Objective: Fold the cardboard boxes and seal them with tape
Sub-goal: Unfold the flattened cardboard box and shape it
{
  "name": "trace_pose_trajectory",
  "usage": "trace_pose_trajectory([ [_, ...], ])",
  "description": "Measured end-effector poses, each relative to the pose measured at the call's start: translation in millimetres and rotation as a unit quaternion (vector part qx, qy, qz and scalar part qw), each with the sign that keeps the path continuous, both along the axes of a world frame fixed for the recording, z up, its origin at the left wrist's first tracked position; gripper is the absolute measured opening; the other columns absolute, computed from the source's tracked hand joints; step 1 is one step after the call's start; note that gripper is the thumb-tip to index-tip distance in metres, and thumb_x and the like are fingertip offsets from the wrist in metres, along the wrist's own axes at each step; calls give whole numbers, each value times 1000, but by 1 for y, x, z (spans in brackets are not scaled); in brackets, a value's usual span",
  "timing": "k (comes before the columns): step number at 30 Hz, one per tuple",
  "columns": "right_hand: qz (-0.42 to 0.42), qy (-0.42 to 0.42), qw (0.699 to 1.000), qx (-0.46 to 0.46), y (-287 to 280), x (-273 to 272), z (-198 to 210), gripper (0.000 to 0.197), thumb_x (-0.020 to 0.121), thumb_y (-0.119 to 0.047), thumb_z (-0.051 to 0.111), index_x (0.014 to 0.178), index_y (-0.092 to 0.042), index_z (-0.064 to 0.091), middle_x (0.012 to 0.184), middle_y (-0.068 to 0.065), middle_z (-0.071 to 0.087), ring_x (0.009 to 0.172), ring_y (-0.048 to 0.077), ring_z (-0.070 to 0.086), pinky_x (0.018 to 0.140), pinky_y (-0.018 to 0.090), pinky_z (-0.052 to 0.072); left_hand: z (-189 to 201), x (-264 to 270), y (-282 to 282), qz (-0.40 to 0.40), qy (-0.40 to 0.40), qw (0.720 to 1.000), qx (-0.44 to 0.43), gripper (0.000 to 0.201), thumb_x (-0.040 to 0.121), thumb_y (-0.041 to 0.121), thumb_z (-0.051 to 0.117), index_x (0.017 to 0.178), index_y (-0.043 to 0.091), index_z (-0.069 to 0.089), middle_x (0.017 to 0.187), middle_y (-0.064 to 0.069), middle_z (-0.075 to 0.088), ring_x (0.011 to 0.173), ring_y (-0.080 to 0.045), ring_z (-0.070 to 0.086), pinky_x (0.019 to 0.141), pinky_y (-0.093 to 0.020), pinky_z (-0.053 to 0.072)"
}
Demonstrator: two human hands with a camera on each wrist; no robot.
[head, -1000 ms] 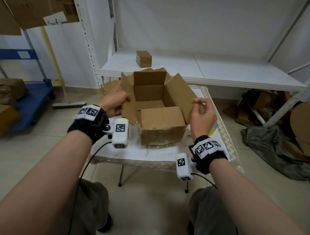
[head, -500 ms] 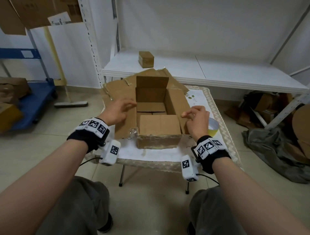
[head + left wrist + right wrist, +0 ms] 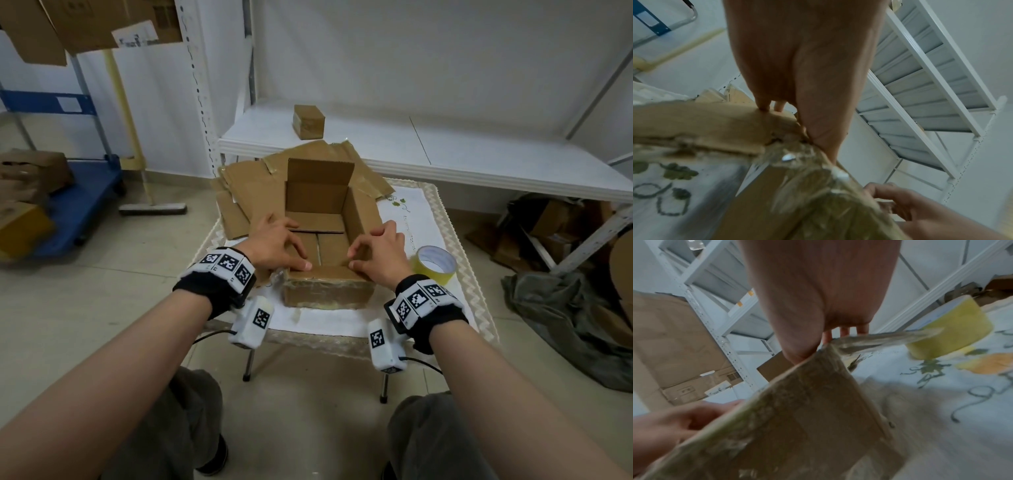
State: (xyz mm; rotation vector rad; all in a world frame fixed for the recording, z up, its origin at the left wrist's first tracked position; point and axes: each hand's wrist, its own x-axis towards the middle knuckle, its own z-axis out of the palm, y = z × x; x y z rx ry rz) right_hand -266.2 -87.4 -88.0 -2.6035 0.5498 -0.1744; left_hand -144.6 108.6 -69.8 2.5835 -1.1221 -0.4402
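Observation:
An open brown cardboard box point(image 3: 322, 294) stands upright on the small cloth-covered table point(image 3: 329, 322), its far flap standing up. My left hand point(image 3: 277, 243) grips the near left corner, thumb on the near flap and fingers over the left side; the left wrist view shows the hand point(image 3: 807, 65) on the old, tape-scarred box point(image 3: 777, 203). My right hand point(image 3: 380, 253) grips the near right corner, fingers curled over the right wall, and shows as the hand point(image 3: 818, 288) on the box point(image 3: 797, 426) in the right wrist view. A yellowish tape roll point(image 3: 436, 263) lies just right of that hand.
Flattened cardboard sheets point(image 3: 246, 192) lie behind and left of the box. A small closed box point(image 3: 308, 121) sits on the white shelf point(image 3: 479, 154) beyond the table. A blue cart point(image 3: 75, 212) with boxes stands at left, and a grey cloth heap point(image 3: 565, 308) at right.
The box went from tilted toward me to standing flat on the table. Both hands slid from the side flaps to the near corners, close together.

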Motion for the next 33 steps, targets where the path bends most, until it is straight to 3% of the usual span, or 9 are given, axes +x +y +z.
trace_pose_trajectory([
  [4,39,59,998,0,2,-1,14,26,80,-51,79,90,-29,70,144,10,28,140,33,24,114,38,26,3,8,-3,10,-14,999,29,55,78,60,73,125,33,63,158,0,28,148,-28,10,121,-45,0],
  [7,93,140,986,0,4,5,23,50,70,-74,74,105,-39,73,168,8,4,155,32,8,125,51,10,13,18,-9,30,-10,998,62,83,70,61,79,141,33,47,158,0,25,143,-34,15,118,-49,18],
  [10,127,203,970,-35,8,15,26,66,65,-85,66,117,-44,72,170,4,-4,156,37,1,121,64,-1,26,34,-15,65,9,997,37,112,68,50,85,156,27,19,164,-6,18,147,-38,19,119,-53,21],
  [14,141,256,955,-45,8,17,31,72,64,-90,59,118,-44,72,167,4,24,153,38,12,121,62,-4,37,64,-28,115,11,992,-54,135,66,31,90,159,23,-7,167,-11,3,151,-35,17,121,-51,23],
  [18,142,281,947,-53,7,18,37,72,72,-86,56,120,-36,74,140,5,60,141,32,36,123,56,9,48,78,-40,111,24,978,-174,134,70,15,89,158,25,-12,167,-6,2,153,-26,10,120,-42,18],
  [24,146,295,942,-71,4,22,33,91,64,-96,50,121,-30,74,134,3,65,135,30,45,120,52,21,34,82,-55,45,-12,999,6,102,73,72,70,154,26,29,159,-5,32,142,-28,35,117,-46,30],
  [26,152,295,941,-70,4,24,32,94,61,-98,47,121,-30,74,135,3,65,138,31,43,120,54,18,24,80,-55,9,-53,991,126,116,67,90,52,158,27,19,167,-2,12,151,-32,15,122,-52,14],
  [29,157,295,940,-75,4,23,31,85,71,-92,48,122,-28,74,133,3,65,135,28,45,120,53,16,16,77,-55,-2,-57,980,189,136,50,102,40,159,31,1,166,4,-14,152,-34,-16,120,-60,-6],
  [33,159,292,939,-81,6,22,32,82,73,-90,47,119,-29,75,129,4,67,132,27,48,119,52,16,17,67,-59,20,-48,970,236,123,64,99,36,159,30,-1,164,4,-22,150,-32,-24,119,-60,-10],
])
